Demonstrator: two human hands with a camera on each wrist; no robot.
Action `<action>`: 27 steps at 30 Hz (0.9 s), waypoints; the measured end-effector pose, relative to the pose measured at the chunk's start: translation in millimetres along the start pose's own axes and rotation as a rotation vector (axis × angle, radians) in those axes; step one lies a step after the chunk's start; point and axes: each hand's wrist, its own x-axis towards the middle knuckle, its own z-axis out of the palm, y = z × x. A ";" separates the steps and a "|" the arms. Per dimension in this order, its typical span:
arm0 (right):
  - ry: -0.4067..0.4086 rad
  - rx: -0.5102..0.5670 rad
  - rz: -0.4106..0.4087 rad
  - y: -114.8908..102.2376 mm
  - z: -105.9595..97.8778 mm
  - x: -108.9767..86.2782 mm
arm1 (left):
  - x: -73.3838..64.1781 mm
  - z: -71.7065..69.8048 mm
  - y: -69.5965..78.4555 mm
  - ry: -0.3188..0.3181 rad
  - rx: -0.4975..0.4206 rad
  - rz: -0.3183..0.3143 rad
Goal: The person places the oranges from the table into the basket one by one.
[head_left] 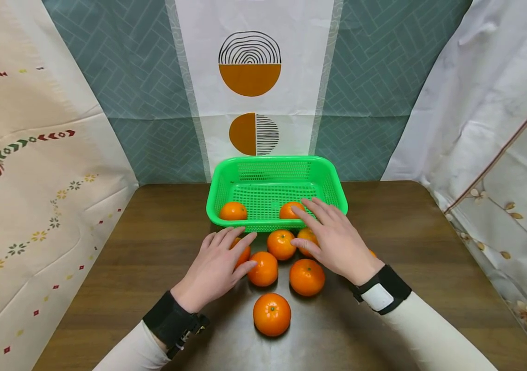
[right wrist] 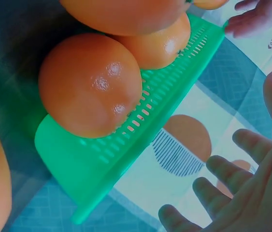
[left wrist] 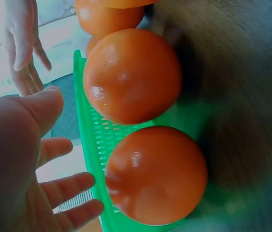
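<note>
A green plastic basket (head_left: 276,225) stands at the back of the table, with one orange (head_left: 233,211) at its left and another orange (head_left: 291,209) nearer its right. Just in front of it, my left hand (head_left: 212,268) hovers with spread fingers above a partly covered orange (head_left: 243,253). My right hand (head_left: 340,245) is spread over another partly hidden orange (head_left: 307,238), fingertips near the basket's front rim. In the left wrist view, a gap shows between my fingers and the nearest orange (left wrist: 156,175). The right wrist view likewise shows that hand's fingers apart from an orange (right wrist: 91,86).
Between and in front of the hands lie more oranges, including a middle one (head_left: 281,244), a right one (head_left: 307,277) and the nearest one (head_left: 272,314). An orange edge (head_left: 373,253) peeks out beyond my right wrist. Patterned cloths (head_left: 152,103) hang around the wooden table (head_left: 152,237).
</note>
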 end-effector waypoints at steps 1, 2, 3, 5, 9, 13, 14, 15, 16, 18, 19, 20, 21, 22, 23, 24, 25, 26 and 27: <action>0.003 -0.001 -0.001 -0.6 0.2 -2.2 | -0.5 1.2 -0.3 -0.007 -0.003 -0.003; 0.007 -0.001 -0.001 -1.4 0.1 -4.5 | -0.8 2.7 -0.7 -0.014 -0.002 -0.004; 0.009 -0.001 0.001 -2.3 -0.2 -6.7 | -1.0 3.9 -1.0 -0.021 -0.003 -0.006; 0.009 0.001 0.006 -4.1 -0.8 -11.0 | -1.5 6.8 -1.9 -0.033 -0.005 -0.009; 0.007 0.014 0.019 -6.9 -2.3 -17.6 | -2.2 10.9 -3.6 -0.054 -0.014 -0.015; 0.011 0.027 0.022 -7.2 -2.3 -21.8 | -2.4 14.1 -6.1 -0.078 -0.036 -0.027; 0.011 0.029 0.021 -7.0 -2.1 -22.7 | -2.3 14.9 -6.8 -0.085 -0.043 -0.031; 0.010 0.032 0.021 -6.6 -1.9 -23.5 | -2.2 15.5 -7.6 -0.092 -0.052 -0.033; 0.010 0.034 0.020 -6.2 -1.6 -24.3 | -2.0 16.0 -8.5 -0.099 -0.061 -0.034; 0.010 0.035 0.021 -5.2 -1.6 -25.8 | -1.6 16.1 -10.2 -0.116 -0.082 -0.031; 0.012 0.034 0.021 -4.6 -1.5 -26.4 | -1.2 16.0 -11.3 -0.126 -0.090 -0.027; 0.013 0.035 0.023 -3.9 -1.4 -27.2 | -0.8 15.6 -12.4 -0.138 -0.100 -0.023; 0.014 0.035 0.025 -3.1 -1.4 -27.8 | -0.2 14.9 -13.6 -0.152 -0.113 -0.019; 0.015 0.034 0.027 -2.3 -1.5 -28.5 | 0.4 14.0 -14.9 -0.168 -0.127 -0.017; 0.014 0.034 0.031 -1.6 -1.7 -29.1 | 1.0 13.1 -16.3 -0.184 -0.142 -0.017; 0.013 0.036 0.033 -0.8 -1.8 -29.6 | 1.5 12.3 -17.8 -0.199 -0.159 -0.019; 0.012 0.037 0.036 -0.1 -1.9 -30.0 | 2.0 11.5 -19.4 -0.215 -0.179 -0.021; 0.010 0.039 0.038 0.6 -2.0 -30.6 | 2.2 10.7 -20.9 -0.232 -0.203 -0.027; 0.009 0.039 0.039 1.0 -2.1 -31.1 | 2.3 10.0 -22.2 -0.248 -0.224 -0.032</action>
